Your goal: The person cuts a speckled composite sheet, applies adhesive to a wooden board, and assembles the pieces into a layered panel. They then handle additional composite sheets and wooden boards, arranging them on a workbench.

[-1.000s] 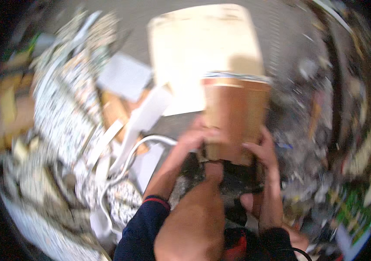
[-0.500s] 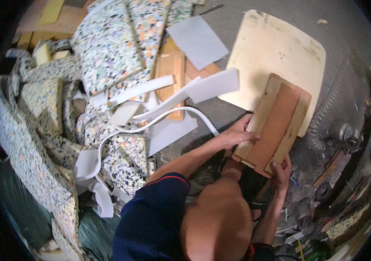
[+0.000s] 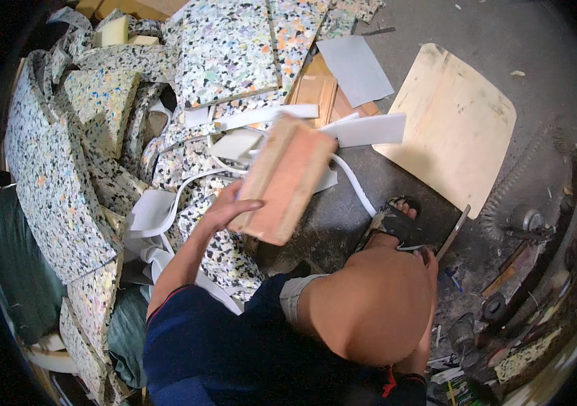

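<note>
My left hand (image 3: 224,208) grips the near left edge of a wooden panel (image 3: 287,186), its thumb lying on the top face. The panel has a flat reddish-brown middle with paler wood strips along both long sides. It is held tilted above the foam scraps and is slightly blurred. Beside my bent knee, my right hand (image 3: 429,262) is closed at the lower end of a long narrow strip (image 3: 453,233). The knee hides part of this hand, and the strip's kind is unclear. A pale wooden board (image 3: 454,122) with rounded corners lies on the floor beyond it.
Speckled foam sheets (image 3: 227,54) and pieces heap up on the left, with white foam strips (image 3: 268,116) across them. A grey sheet (image 3: 356,68) lies behind. My sandalled foot (image 3: 397,215) is near the board. To the right are a coiled hose (image 3: 522,172) and scattered tools.
The wooden panel has moved left, from over the pale board to over the foam scraps, in my left hand. My right hand has let go of it and is now beside my knee.
</note>
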`<state>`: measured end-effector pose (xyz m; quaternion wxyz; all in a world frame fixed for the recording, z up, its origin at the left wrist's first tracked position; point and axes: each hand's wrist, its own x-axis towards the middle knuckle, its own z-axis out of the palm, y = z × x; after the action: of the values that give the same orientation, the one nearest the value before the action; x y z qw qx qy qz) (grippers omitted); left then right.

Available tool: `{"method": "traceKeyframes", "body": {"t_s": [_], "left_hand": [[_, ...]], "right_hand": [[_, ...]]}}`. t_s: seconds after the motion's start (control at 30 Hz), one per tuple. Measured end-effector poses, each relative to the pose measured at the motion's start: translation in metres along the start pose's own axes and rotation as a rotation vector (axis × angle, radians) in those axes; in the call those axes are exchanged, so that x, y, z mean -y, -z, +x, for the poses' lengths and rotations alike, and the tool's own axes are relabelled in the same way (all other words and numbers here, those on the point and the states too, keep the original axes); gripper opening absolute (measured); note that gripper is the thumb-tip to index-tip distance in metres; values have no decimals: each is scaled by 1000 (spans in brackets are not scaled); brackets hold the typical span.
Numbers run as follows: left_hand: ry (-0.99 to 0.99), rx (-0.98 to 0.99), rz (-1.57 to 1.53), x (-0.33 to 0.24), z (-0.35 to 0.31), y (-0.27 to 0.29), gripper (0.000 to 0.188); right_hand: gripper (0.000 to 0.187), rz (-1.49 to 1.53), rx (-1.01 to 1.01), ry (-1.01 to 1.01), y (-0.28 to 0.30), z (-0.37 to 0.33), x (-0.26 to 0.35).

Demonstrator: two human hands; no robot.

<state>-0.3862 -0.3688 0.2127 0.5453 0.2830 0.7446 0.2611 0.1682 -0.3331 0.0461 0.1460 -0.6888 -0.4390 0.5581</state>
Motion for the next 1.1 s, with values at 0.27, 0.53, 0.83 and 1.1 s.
{"method": "traceKeyframes", "body": {"t_s": [0.27, 0.53, 0.83, 1.1], "left_hand": [[20, -386, -552, 99, -78, 181, 55], [107, -1120, 907, 140, -39, 162, 65], [110, -1112, 925, 89, -15, 138, 48], [-38, -962, 987, 84, -24, 162, 31]], "right_hand": [[39, -221, -115, -114, 23, -46, -76], [57, -630, -403, -204, -2, -52, -93], [53, -588, -429, -243, -12, -29, -77], [53, -439, -451, -231, -42, -52, -66]]}}
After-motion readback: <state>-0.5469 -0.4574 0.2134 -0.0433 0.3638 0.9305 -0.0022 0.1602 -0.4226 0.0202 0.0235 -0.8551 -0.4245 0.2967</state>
